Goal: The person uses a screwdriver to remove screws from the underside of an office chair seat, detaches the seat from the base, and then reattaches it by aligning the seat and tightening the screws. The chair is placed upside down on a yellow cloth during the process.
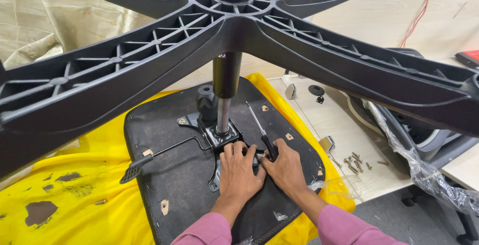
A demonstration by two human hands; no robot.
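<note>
1. The right hand [287,167] grips a black-handled screwdriver [263,134], its shaft tilted up and away.
2. The left hand [239,167] lies flat, fingers spread, on the metal mechanism plate [219,138].
3. That plate sits mid upturned black seat [189,185], on a yellow cloth [90,210], under the star base [149,55].

Your hands rest on the matt black woven-cloth underside of the seat pad [199,195], beside the painted black metal mechanism plate [219,138]. The gas-lift column [223,115] is polished shiny metal below, satin black above. Overhead, the ribbed five-arm base [309,50] is matt black moulded plastic. The yellow cloth [90,195] looks stained; the tabletop [344,125] is pale smooth wood laminate.
</note>
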